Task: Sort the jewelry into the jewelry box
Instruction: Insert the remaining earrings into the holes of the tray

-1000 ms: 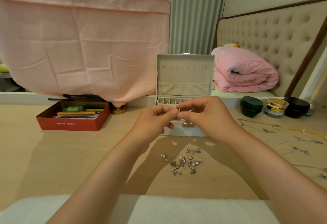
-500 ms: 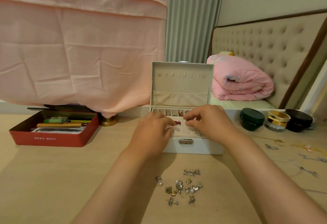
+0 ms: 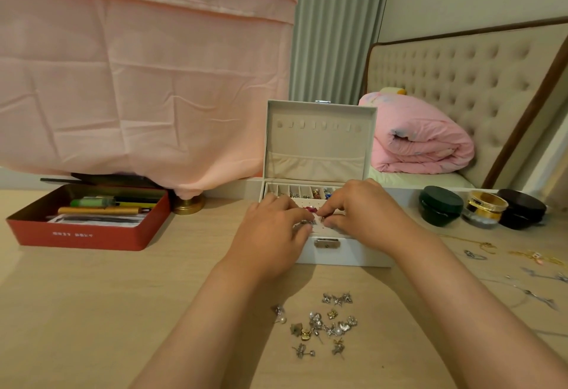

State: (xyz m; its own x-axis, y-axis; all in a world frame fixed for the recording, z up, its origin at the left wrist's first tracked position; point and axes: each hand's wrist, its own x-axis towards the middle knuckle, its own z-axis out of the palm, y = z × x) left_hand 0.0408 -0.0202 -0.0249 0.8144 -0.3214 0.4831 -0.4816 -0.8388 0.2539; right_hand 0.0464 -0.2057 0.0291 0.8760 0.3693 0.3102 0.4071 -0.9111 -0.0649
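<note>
Bedroom setting: pale wooden desk (image 3: 92, 296) in front, pink cloth (image 3: 138, 81) draped behind at left, grey curtain (image 3: 332, 35) in the middle, tufted beige headboard (image 3: 461, 81) and a folded pink quilt (image 3: 421, 142) on the bed at right.

At the desk's centre, white jewelry box (image 3: 353, 255), lid upright and open. Along its back, a row of small compartments with a few pieces inside; in front of them, a perforated panel; on the front wall, a metal clasp.

Over that panel, left hand (image 3: 270, 241) and right hand (image 3: 365, 213), knuckles up, fingertips meeting. Curled left fingers (image 3: 295, 213) pinched on a small silver earring (image 3: 308, 222) just above the panel; curled right fingers (image 3: 333, 204) clamped on the same piece from the other side. Too small to tell whether touching the panel.

Nearer the camera, between the forearms, a loose heap of stud earrings (image 3: 325, 324) on the bare desk, apart from the box.

Left of the box, red tin (image 3: 86, 235) with pens and papers, brass base (image 3: 189, 204) just beside it under the cloth. To the right, three in a row: dark green jar (image 3: 441, 204), gold-banded jar (image 3: 484, 208), black jar (image 3: 521, 208). Past the right forearm, thin chains (image 3: 534, 258) scattered on the desk.
</note>
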